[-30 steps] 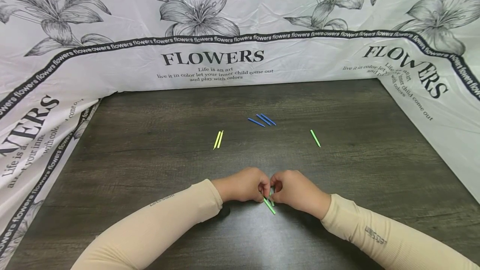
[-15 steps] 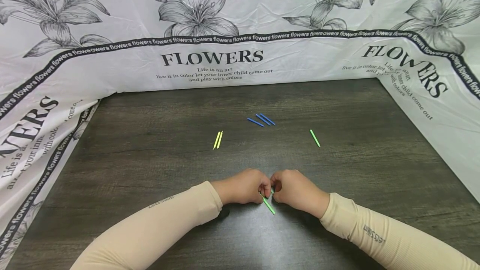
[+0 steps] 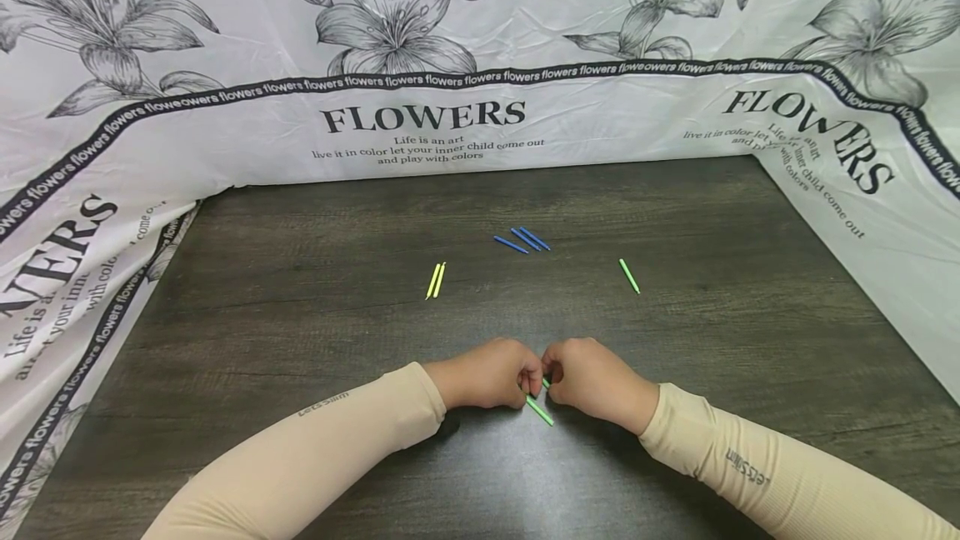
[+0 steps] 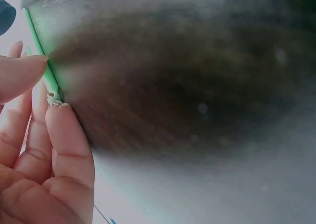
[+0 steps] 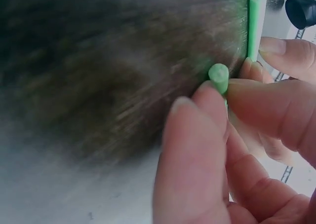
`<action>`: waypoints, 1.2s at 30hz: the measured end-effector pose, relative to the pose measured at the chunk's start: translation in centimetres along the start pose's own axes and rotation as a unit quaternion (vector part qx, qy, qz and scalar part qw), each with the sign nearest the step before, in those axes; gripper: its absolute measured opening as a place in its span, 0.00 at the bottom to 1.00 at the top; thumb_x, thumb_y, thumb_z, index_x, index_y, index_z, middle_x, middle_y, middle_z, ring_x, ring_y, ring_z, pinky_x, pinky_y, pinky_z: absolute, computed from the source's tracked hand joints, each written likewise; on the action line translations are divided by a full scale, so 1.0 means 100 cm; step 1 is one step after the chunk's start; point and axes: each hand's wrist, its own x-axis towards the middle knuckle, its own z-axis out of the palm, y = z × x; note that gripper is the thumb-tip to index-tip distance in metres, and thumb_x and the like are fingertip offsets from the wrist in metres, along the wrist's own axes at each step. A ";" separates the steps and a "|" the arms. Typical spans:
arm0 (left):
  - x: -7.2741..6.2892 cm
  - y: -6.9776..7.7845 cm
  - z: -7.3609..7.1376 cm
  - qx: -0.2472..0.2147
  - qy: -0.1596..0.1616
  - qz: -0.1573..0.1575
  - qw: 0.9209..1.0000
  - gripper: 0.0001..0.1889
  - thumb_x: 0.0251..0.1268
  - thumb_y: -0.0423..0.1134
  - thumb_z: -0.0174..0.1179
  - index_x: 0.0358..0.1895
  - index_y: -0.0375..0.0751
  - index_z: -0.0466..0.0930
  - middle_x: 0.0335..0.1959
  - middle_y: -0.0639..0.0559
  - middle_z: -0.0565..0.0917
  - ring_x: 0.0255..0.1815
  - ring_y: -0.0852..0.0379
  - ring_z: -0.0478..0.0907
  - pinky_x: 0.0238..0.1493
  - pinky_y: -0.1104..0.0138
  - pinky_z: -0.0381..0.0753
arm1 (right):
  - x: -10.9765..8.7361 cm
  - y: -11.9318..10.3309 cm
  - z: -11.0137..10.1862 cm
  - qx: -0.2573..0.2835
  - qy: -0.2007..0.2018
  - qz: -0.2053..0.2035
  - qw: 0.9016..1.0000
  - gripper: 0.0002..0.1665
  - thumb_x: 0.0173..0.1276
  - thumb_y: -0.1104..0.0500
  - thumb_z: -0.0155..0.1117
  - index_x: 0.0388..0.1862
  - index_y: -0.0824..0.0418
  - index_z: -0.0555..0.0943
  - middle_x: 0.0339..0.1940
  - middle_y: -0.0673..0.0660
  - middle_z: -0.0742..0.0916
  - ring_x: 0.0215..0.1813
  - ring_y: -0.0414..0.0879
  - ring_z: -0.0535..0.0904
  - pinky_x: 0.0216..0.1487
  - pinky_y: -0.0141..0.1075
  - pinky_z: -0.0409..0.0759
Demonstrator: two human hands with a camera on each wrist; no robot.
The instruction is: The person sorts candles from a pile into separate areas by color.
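Note:
Both hands meet near the front middle of the table in the head view. My left hand [image 3: 489, 373] pinches a slim green candle [image 3: 540, 411] between thumb and fingers, its free end slanting down to the right. In the left wrist view a pale wick [image 4: 53, 99] shows beside the fingertip. Right alongside, my right hand [image 3: 600, 383] pinches a second green candle [image 5: 219, 77], seen end-on in the right wrist view, with most of its length hidden by the fingers. The fingertips of the two hands are almost touching.
Farther back on the dark wooden table [image 3: 315, 248] lie two yellow candles [image 3: 435, 281] at left. Three blue candles [image 3: 522, 240] lie at the middle and a single green candle [image 3: 629, 277] at right. A white flower-printed cloth [image 3: 427, 127] borders the table.
The right hand's candle has turned, so its lower end, visible earlier, is now mostly behind the fingers. The left hand's candle has swung slightly to the right. Both hands stay nearly in place.

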 end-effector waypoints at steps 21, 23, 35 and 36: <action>0.000 0.000 0.001 -0.007 -0.002 -0.003 1.000 0.10 0.43 0.18 0.62 0.25 0.38 0.81 0.18 0.59 0.75 0.20 0.68 0.67 0.24 0.76 0.67 | 0.000 -0.001 0.000 -0.011 -0.002 -0.001 1.000 0.12 0.43 0.72 0.64 0.24 0.58 0.80 0.16 0.44 0.76 0.19 0.37 0.67 0.22 0.29 0.67; -0.001 0.000 0.001 -0.007 -0.002 -0.003 1.000 0.10 0.44 0.18 0.61 0.25 0.38 0.81 0.18 0.59 0.75 0.20 0.68 0.67 0.24 0.76 0.67 | 0.000 -0.001 0.000 -0.012 -0.002 -0.003 1.000 0.11 0.43 0.72 0.64 0.24 0.58 0.80 0.16 0.44 0.76 0.19 0.37 0.67 0.22 0.29 0.67; -0.001 0.000 0.002 -0.003 -0.002 -0.006 1.000 0.10 0.45 0.18 0.62 0.25 0.38 0.81 0.17 0.60 0.75 0.20 0.68 0.67 0.23 0.76 0.66 | 0.000 0.000 -0.001 -0.018 0.007 -0.015 1.000 0.12 0.42 0.72 0.61 0.25 0.59 0.81 0.16 0.44 0.77 0.19 0.36 0.67 0.22 0.29 0.67; -0.001 0.000 0.002 -0.003 -0.002 -0.007 1.000 0.10 0.45 0.18 0.62 0.25 0.38 0.81 0.17 0.60 0.75 0.20 0.68 0.67 0.24 0.76 0.66 | 0.000 0.000 -0.002 -0.019 0.009 -0.016 1.000 0.12 0.42 0.72 0.61 0.25 0.59 0.81 0.16 0.44 0.77 0.19 0.36 0.67 0.22 0.29 0.67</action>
